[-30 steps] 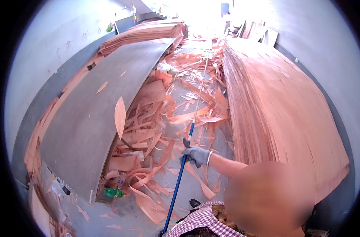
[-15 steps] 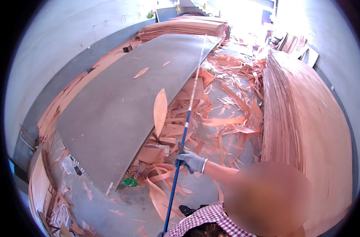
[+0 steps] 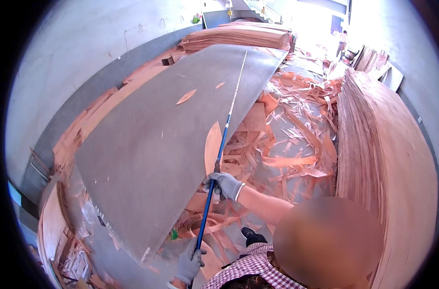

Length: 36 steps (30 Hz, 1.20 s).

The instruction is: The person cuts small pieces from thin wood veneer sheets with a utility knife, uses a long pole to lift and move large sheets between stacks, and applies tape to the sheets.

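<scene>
A long thin pole (image 3: pixel 207 212), blue on its lower part and whitish toward the far end, slants away from me. My right hand (image 3: pixel 225 185), in a grey glove, is closed around its blue section. Lower down, my gloved left hand (image 3: pixel 189 264) grips the pole near the lower edge of the view. The pole's far part passes over a large dark grey board (image 3: pixel 137 139); whether its tip touches cannot be told. Beside the pole, a leaf-shaped piece of wood veneer (image 3: pixel 211 144) lies at the board's right side. Two smaller slivers (image 3: pixel 186 97) rest farther up.
Torn veneer strips (image 3: pixel 296 161) litter the floor right of the board. A tall stack of veneer sheets (image 3: pixel 359 125) stands along the right; another stack (image 3: pixel 236 38) lies beyond the board. A person (image 3: pixel 342 42) stands far back by the bright doorway. A blurred oval covers the lower right.
The pole's far part has swung left from the board's right edge to over its surface. My left hand has come into view on the pole. The view has shifted slightly.
</scene>
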Each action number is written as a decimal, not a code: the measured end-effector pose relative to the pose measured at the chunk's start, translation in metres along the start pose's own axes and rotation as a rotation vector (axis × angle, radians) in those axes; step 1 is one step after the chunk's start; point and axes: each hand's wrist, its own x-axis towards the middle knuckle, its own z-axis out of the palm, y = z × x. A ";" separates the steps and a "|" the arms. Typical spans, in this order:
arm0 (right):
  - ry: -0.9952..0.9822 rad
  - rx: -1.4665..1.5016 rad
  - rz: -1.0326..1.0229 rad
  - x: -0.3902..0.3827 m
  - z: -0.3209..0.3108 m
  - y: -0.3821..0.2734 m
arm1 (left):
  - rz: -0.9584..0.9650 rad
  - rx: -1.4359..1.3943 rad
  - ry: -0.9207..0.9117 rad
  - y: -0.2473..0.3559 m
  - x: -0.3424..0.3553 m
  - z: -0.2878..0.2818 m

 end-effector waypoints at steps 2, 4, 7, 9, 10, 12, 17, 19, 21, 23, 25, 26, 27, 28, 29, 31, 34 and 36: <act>0.023 0.070 -0.024 0.033 -0.028 -0.031 | 0.020 -0.019 -0.032 0.019 0.055 0.007; -0.012 0.064 -0.031 0.059 -0.064 -0.070 | 0.125 -0.015 -0.052 0.037 0.113 0.020; 0.174 0.224 -0.137 0.096 -0.098 -0.119 | 0.046 -0.138 -0.140 0.081 0.179 0.039; 0.207 0.197 -0.234 0.110 -0.133 -0.142 | 0.008 -0.173 -0.195 0.103 0.217 0.054; 0.223 0.177 -0.272 0.116 -0.148 -0.149 | 0.026 -0.149 -0.202 0.107 0.231 0.060; 0.194 0.154 -0.335 0.121 -0.162 -0.151 | 0.066 -0.089 -0.209 0.116 0.247 0.061; 0.070 0.018 -0.195 0.075 -0.158 -0.133 | 0.406 0.552 0.148 0.059 0.245 0.043; 0.063 -0.100 -0.067 0.064 -0.148 -0.116 | 0.255 0.649 0.241 0.037 0.227 0.028; -0.158 -0.350 -0.022 0.076 -0.151 -0.099 | 0.242 0.816 0.382 0.020 0.203 0.010; -0.277 -0.432 0.032 0.067 -0.175 -0.073 | 0.171 0.995 0.422 0.025 0.182 0.004; -0.348 -0.371 -0.001 0.082 -0.195 -0.068 | 0.191 1.100 0.472 0.031 0.175 -0.007; -0.321 -0.413 0.016 0.087 -0.188 -0.070 | 0.203 1.154 0.522 0.031 0.168 -0.015; -0.290 -0.455 0.031 0.088 -0.183 -0.072 | 0.211 1.105 0.559 0.030 0.159 -0.023; -0.251 -0.503 0.034 0.092 -0.179 -0.082 | 0.235 1.051 0.599 0.031 0.154 -0.031; -0.230 -0.676 -0.011 0.105 -0.178 -0.089 | 0.258 0.999 0.636 0.032 0.149 -0.037; -0.174 -1.130 -0.125 0.131 -0.161 -0.110 | 0.195 0.889 0.662 0.030 0.135 -0.040; -0.097 -1.867 -0.313 0.161 -0.132 -0.133 | 0.119 0.752 0.714 0.017 0.123 -0.040; -0.131 -2.261 -0.260 0.165 -0.125 -0.135 | 0.087 0.652 0.734 0.007 0.117 -0.037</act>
